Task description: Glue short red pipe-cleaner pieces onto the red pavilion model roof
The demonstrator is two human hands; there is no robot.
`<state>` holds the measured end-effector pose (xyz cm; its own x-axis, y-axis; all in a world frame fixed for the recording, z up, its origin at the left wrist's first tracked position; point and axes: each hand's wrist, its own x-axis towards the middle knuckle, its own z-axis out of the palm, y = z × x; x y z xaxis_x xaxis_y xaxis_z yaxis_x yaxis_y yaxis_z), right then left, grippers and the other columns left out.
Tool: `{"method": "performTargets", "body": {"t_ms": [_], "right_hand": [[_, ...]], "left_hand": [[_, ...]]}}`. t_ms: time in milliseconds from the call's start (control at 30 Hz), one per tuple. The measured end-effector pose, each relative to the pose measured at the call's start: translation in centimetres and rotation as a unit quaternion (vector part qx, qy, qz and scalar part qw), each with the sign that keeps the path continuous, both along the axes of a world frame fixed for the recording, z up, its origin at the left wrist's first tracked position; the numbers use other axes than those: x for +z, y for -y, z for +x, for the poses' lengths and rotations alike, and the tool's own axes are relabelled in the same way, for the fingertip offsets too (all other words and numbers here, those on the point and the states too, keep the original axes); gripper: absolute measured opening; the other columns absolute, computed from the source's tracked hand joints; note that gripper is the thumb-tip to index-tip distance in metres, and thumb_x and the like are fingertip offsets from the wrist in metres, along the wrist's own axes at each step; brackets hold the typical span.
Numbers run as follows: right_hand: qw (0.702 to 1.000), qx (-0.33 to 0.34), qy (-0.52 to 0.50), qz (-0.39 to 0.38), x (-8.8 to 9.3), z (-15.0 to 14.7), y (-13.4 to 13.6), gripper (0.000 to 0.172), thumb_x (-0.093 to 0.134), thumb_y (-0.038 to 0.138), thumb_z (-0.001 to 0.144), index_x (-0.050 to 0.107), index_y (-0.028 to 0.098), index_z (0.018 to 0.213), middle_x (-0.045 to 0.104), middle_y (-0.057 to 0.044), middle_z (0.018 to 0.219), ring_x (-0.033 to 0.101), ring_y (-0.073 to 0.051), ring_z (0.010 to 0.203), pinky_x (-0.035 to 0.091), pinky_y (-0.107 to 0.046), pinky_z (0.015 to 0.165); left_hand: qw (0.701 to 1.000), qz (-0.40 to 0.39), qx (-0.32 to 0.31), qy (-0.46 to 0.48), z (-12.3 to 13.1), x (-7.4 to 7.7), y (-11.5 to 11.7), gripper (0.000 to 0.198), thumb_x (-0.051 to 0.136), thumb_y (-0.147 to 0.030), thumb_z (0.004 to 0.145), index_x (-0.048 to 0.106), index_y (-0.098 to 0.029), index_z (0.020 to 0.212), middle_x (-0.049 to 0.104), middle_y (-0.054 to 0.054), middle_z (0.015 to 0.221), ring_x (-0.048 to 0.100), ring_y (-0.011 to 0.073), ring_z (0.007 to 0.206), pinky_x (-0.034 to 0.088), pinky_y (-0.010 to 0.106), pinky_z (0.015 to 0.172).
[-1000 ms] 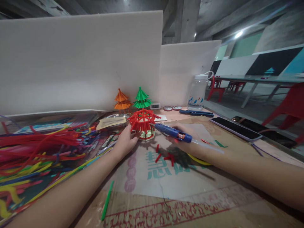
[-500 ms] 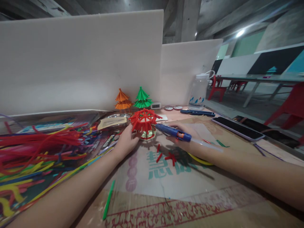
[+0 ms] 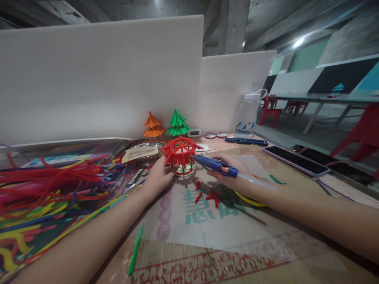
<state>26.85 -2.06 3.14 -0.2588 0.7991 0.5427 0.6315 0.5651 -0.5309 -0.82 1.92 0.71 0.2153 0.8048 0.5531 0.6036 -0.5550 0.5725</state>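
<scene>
A red pavilion-like model (image 3: 180, 152) with a ring-shaped slatted roof on thin posts stands mid-table. My left hand (image 3: 160, 175) grips its left side, the fingers partly hidden by the roof. Held in my right hand (image 3: 226, 167) is a blue glue gun (image 3: 216, 165), a clear glue stick jutting from its rear. The gun's nozzle meets or nearly meets the right edge of the red roof. Short red pieces (image 3: 213, 198) lie on the covered tabletop below the model. Behind it stand an orange model (image 3: 153, 128) and a green model (image 3: 178, 124), both with tiered roofs.
Colourful fuzzy strips (image 3: 50, 177) fill the left side, beside a metal dish (image 3: 145, 150). A green strip (image 3: 136, 250) lies in front. Toward the right are a bottle (image 3: 245, 116), blue pliers-like tool (image 3: 246, 141) and phone (image 3: 296, 160). White panels (image 3: 100, 79) rise behind.
</scene>
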Motion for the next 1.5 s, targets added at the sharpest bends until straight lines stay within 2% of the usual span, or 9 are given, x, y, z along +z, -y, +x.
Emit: {"method": "performTargets", "body": {"t_ms": [267, 433, 733, 900, 1133, 1500], "right_hand": [[1.000, 0.017, -0.013, -0.005, -0.1, 0.2, 0.3, 0.039, 0.071, 0.045, 0.083, 0.062, 0.031, 0.119, 0.076, -0.002, 0.105, 0.072, -0.025, 0.090, 0.055, -0.037, 0.078], [0.999, 0.028, -0.022, 0.009, 0.3, 0.0, 0.8, 0.038, 0.070, 0.043, 0.084, 0.062, 0.030, 0.119, 0.075, -0.003, 0.109, 0.071, -0.025, 0.094, 0.055, -0.037, 0.081], [0.999, 0.020, -0.034, 0.005, 0.4, -0.2, 0.9, 0.036, 0.071, 0.042, 0.084, 0.062, 0.030, 0.117, 0.076, -0.002, 0.107, 0.071, -0.025, 0.093, 0.055, -0.036, 0.077], [1.000, 0.018, -0.015, 0.003, 0.6, -0.2, 0.9, 0.035, 0.070, 0.043, 0.084, 0.063, 0.030, 0.116, 0.076, -0.004, 0.104, 0.071, -0.026, 0.092, 0.054, -0.036, 0.078], [0.999, 0.024, 0.012, 0.028, 0.1, -0.1, 0.4, 0.035, 0.069, 0.039, 0.084, 0.063, 0.025, 0.116, 0.076, -0.006, 0.100, 0.071, -0.026, 0.084, 0.054, -0.037, 0.073], [0.999, 0.034, -0.002, 0.027, 0.3, -0.2, 0.6, 0.035, 0.069, 0.039, 0.084, 0.063, 0.025, 0.116, 0.076, -0.007, 0.103, 0.071, -0.025, 0.087, 0.052, -0.036, 0.074]], "left_hand": [[0.999, 0.041, 0.010, -0.034, -0.1, 0.1, 0.0, 0.041, 0.056, -0.038, 0.090, 0.057, -0.015, 0.125, 0.066, 0.014, 0.125, 0.062, 0.0291, 0.119, 0.047, 0.045, 0.106], [0.998, 0.034, 0.020, -0.044, -0.2, -0.1, -0.2, 0.043, 0.055, -0.041, 0.090, 0.058, -0.013, 0.122, 0.065, 0.017, 0.124, 0.062, 0.0318, 0.117, 0.047, 0.048, 0.103], [0.997, 0.031, 0.034, -0.061, -0.2, 0.1, 0.1, 0.041, 0.054, -0.042, 0.090, 0.058, -0.014, 0.121, 0.066, 0.017, 0.122, 0.063, 0.0324, 0.115, 0.049, 0.048, 0.101], [0.999, 0.019, 0.028, -0.035, -0.1, 0.1, 0.2, 0.042, 0.056, -0.043, 0.089, 0.058, -0.014, 0.120, 0.066, 0.016, 0.121, 0.064, 0.0319, 0.114, 0.050, 0.048, 0.101], [0.996, -0.052, -0.032, 0.069, 0.5, 0.3, 0.2, 0.046, 0.058, -0.047, 0.088, 0.056, -0.015, 0.121, 0.068, 0.013, 0.117, 0.070, 0.0259, 0.100, 0.057, 0.041, 0.091], [0.999, -0.019, -0.013, 0.023, 0.0, -0.2, -0.1, 0.043, 0.059, -0.044, 0.088, 0.057, -0.015, 0.120, 0.067, 0.016, 0.120, 0.069, 0.0286, 0.107, 0.057, 0.042, 0.093]]}}
